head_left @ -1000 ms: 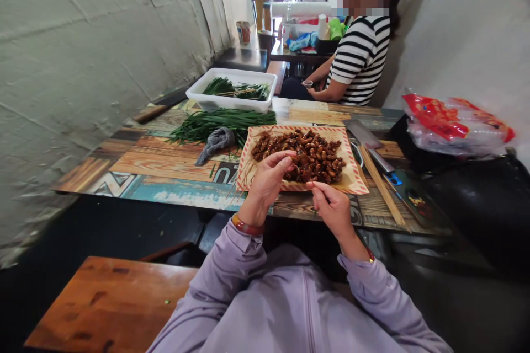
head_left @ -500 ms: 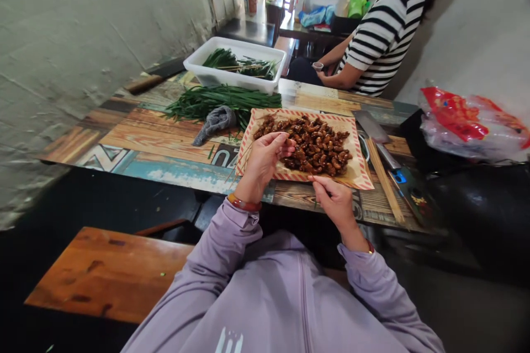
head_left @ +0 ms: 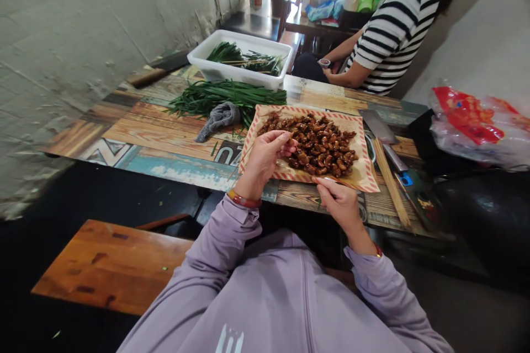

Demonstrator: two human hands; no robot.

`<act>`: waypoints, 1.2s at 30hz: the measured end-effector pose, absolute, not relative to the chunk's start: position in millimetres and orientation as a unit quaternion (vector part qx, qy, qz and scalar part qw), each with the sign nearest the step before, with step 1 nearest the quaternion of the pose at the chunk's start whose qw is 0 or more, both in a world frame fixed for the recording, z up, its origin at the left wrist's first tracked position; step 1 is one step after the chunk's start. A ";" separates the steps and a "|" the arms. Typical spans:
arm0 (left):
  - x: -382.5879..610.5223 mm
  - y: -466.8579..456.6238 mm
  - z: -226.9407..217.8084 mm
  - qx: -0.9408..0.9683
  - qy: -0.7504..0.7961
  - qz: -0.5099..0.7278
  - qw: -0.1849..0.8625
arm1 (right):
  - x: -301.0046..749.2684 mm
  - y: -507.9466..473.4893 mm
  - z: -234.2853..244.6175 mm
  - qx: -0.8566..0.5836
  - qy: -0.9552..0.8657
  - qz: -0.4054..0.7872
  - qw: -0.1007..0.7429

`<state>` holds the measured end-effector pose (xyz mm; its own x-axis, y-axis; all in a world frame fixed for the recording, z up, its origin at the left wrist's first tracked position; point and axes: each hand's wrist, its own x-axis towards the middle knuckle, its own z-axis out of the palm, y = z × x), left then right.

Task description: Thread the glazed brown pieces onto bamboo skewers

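A paper-lined tray [head_left: 366, 179] with a red striped rim holds a heap of glossy brown pieces [head_left: 318, 143]. My left hand [head_left: 265, 157] hovers over the tray's near left corner, fingers curled in a pinch at a brown piece. My right hand [head_left: 339, 201] sits at the tray's front edge, fingers pinched on a thin bamboo skewer that points toward the left hand. Loose skewers [head_left: 242, 160] lie under my left hand at the tray's left edge.
Green chives [head_left: 223, 96] and a grey cloth [head_left: 219, 118] lie left of the tray, behind them a white tub [head_left: 240, 60] of chives. A cleaver [head_left: 383, 135] and skewer bundle [head_left: 391, 182] lie right. A person in a striped shirt [head_left: 389, 33] sits opposite. Plastic bags [head_left: 472, 127] at far right.
The view has tilted down and shifted slightly. Both hands stay at the tray's near edge, with the left hand's fingers still working at a brown piece.
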<state>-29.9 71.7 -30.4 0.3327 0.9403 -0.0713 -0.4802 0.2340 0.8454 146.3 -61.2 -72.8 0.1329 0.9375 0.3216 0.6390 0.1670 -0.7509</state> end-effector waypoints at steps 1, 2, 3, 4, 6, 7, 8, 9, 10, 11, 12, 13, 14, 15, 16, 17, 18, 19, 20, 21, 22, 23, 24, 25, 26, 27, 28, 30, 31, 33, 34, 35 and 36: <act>-30.2 72.1 -30.8 0.381 0.307 0.489 0.722 | 146.4 -61.1 -72.7 -0.623 -0.633 0.178 0.423; -30.3 72.3 -31.1 0.384 0.308 0.487 0.721 | 146.5 -60.9 -72.7 -0.624 -0.634 0.179 0.421; -30.4 72.5 -31.4 0.387 0.308 0.486 0.721 | 146.6 -60.6 -72.8 -0.624 -0.635 0.178 0.420; -30.4 72.6 -31.7 0.388 0.308 0.485 0.721 | 146.7 -60.3 -72.9 -0.622 -0.636 0.177 0.421; -30.1 72.8 -32.1 0.390 0.307 0.484 0.720 | 146.9 -59.6 -73.4 -0.619 -0.639 0.173 0.422; -29.9 73.0 -32.3 0.392 0.307 0.484 0.720 | 147.1 -59.2 -73.6 -0.617 -0.641 0.172 0.422; -29.8 73.2 -32.4 0.394 0.308 0.484 0.719 | 147.2 -59.0 -73.7 -0.616 -0.643 0.173 0.422; -29.6 73.3 -32.4 0.395 0.308 0.484 0.717 | 147.3 -58.8 -73.9 -0.614 -0.644 0.174 0.421; -29.5 73.5 -32.3 0.396 0.309 0.485 0.716 | 147.3 -58.6 -73.9 -0.613 -0.645 0.176 0.422; -29.4 73.6 -32.3 0.397 0.309 0.486 0.715 | 147.3 -58.5 -74.0 -0.612 -0.645 0.179 0.422; -29.3 73.6 -32.2 0.397 0.308 0.487 0.715 | 147.3 -58.4 -74.1 -0.612 -0.644 0.181 0.422; -29.2 73.5 -32.0 0.396 0.307 0.487 0.715 | 147.3 -58.3 -74.3 -0.612 -0.644 0.182 0.422; -29.2 73.4 -31.9 0.396 0.306 0.487 0.716 | 147.4 -58.2 -74.6 -0.612 -0.643 0.182 0.423; -29.1 73.1 -31.7 0.396 0.306 0.487 0.716 | 147.5 -58.1 -75.2 -0.612 -0.643 0.182 0.424; -29.1 72.7 -31.5 0.397 0.306 0.487 0.715 | 147.6 -57.9 -75.9 -0.611 -0.643 0.180 0.425; -29.0 72.3 -31.3 0.398 0.307 0.488 0.714 | 147.8 -57.7 -76.7 -0.609 -0.643 0.179 0.427; -28.9 71.8 -31.1 0.399 0.308 0.489 0.712 | 148.0 -57.5 -77.6 -0.608 -0.645 0.176 0.429; -28.9 71.3 -30.8 0.400 0.309 0.490 0.710 | 148.2 -57.3 -78.4 -0.605 -0.646 0.173 0.431; -28.9 70.9 -30.6 0.402 0.309 0.491 0.709 | 148.5 -57.1 -79.1 -0.603 -0.649 0.170 0.433; -28.9 70.4 -30.4 0.403 0.309 0.491 0.708 | 148.7 -56.9 -79.7 -0.600 -0.651 0.167 0.433; -28.9 70.1 -30.1 0.404 0.309 0.492 0.707 | 148.9 -56.7 -80.1 -0.597 -0.654 0.165 0.434; -29.0 70.0 -29.9 0.405 0.310 0.493 0.705 | 149.1 -56.5 -80.5 -0.593 -0.657 0.164 0.435; -29.1 69.9 -29.7 0.406 0.311 0.493 0.704 | 149.4 -56.3 -80.7 -0.590 -0.660 0.163 0.436; -29.2 70.0 -29.6 0.406 0.312 0.493 0.703 | 149.6 -56.2 -80.7 -0.586 -0.663 0.162 0.436; -29.4 70.2 -29.6 0.406 0.313 0.494 0.703 | 149.8 -56.0 -80.7 -0.582 -0.667 0.162 0.436; -29.5 70.5 -29.8 0.406 0.313 0.494 0.702 | 150.1 -55.8 -80.6 -0.580 -0.670 0.162 0.434; -29.7 70.9 -30.3 0.407 0.313 0.494 0.702 | 150.3 -55.6 -80.4 -0.579 -0.672 0.164 0.431; -30.0 71.6 -31.6 0.411 0.313 0.492 0.700 | 150.4 -55.3 -79.4 -0.583 -0.672 0.177 0.422; -30.0 71.9 -32.4 0.415 0.313 0.491 0.699 | 150.3 -55.2 -78.6 -0.585 -0.671 0.184 0.417; -30.0 72.1 -33.9 0.422 0.312 0.490 0.696 | 149.8 -55.1 -76.8 -0.589 -0.667 0.192 0.414; -30.0 72.0 -34.5 0.425 0.311 0.490 0.694 | 149.5 -55.1 -75.8 -0.589 -0.667 0.194 0.413; -29.9 71.9 -35.0 0.429 0.310 0.490 0.692 | 149.2 -55.2 -74.8 -0.589 -0.666 0.195 0.413; -29.9 71.8 -35.3 0.433 0.310 0.489 0.691 | 148.9 -55.2 -73.9 -0.589 -0.667 0.197 0.413</act>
<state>-29.9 71.8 -35.3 0.3289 0.9443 -0.0040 -0.4074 0.1458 0.9015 148.9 -55.2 -73.9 0.0338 0.9472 0.3188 0.6223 0.2296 -0.7483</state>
